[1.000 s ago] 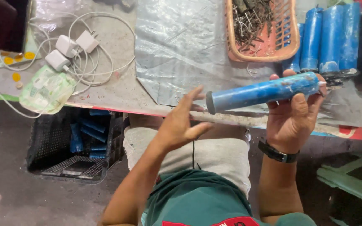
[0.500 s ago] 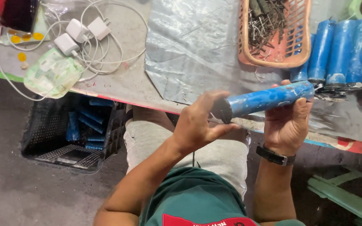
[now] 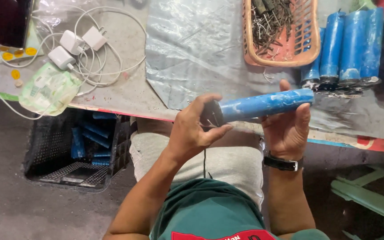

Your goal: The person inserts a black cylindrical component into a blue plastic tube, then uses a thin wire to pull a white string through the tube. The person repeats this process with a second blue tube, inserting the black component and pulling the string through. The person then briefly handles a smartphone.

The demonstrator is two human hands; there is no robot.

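While the right hand (image 3: 287,126) cradles the blue tube (image 3: 263,105) from below, fingers curled round its far half, the left hand (image 3: 194,131) closes over the near end, thumb and fingertips pinched on the dark cap there. Held this way, level and just off the edge of the table (image 3: 130,91), above the person's lap, the tube sits steady in one hand so the other can work at its end. It looks like a long cylinder in a scuffed blue wrapper with pale worn patches; whether the dark end is a cap or bare metal is hard to tell, since the fingers hide most of it. More blue tubes (image 3: 350,46) stand side by side at the table's far right, near at hand, beside an orange basket (image 3: 310,42) of thin metal scraps. A clear plastic sheet (image 3: 192,49) covers the table's middle. White chargers (image 3: 74,44) with tangled cables lie to the left. Below, a black crate (image 3: 45,151) on the floor holds further blue tubes.
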